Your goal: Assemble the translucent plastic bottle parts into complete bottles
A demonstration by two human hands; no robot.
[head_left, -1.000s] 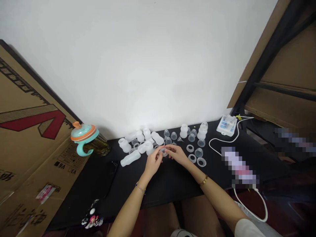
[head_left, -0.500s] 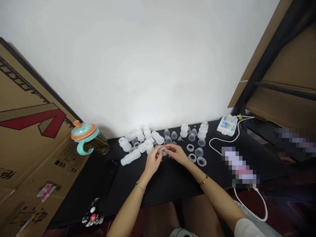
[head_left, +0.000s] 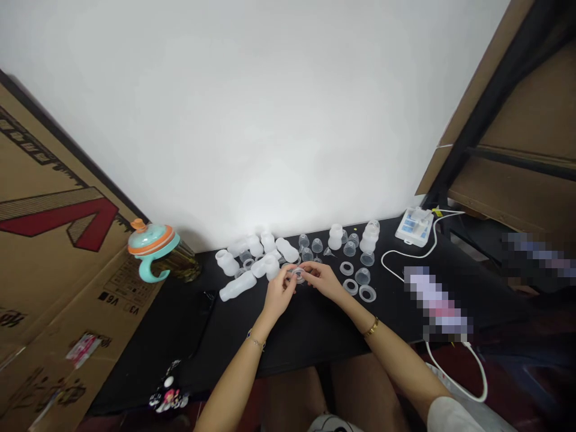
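Both hands meet over the front of the black table, fingers closed around a clear bottle collar ring [head_left: 298, 275]. My left hand [head_left: 279, 289] pinches its left side, and my right hand [head_left: 320, 278] grips the right side. Whether a nipple sits inside the ring is too small to tell. Left of my hands lie several white baby bottles [head_left: 238, 286], some on their sides. Beyond and to the right are several clear domed caps [head_left: 362, 276], a small clear nipple [head_left: 330, 252] and loose collar rings [head_left: 368, 293]. Two white bottles [head_left: 335, 237] stand upright near the wall.
A teal-lidded jug [head_left: 162, 252] stands at left by a cardboard box [head_left: 58, 240]. A dark phone-like slab [head_left: 198, 318] with a charm [head_left: 168, 396] lies nearby. On the right are a white power strip [head_left: 414, 226], its cable and a blurred-out object [head_left: 436, 303].
Almost nothing differs. Both hands stay on the ring, with only a slight shift of the fingers and of the camera view.
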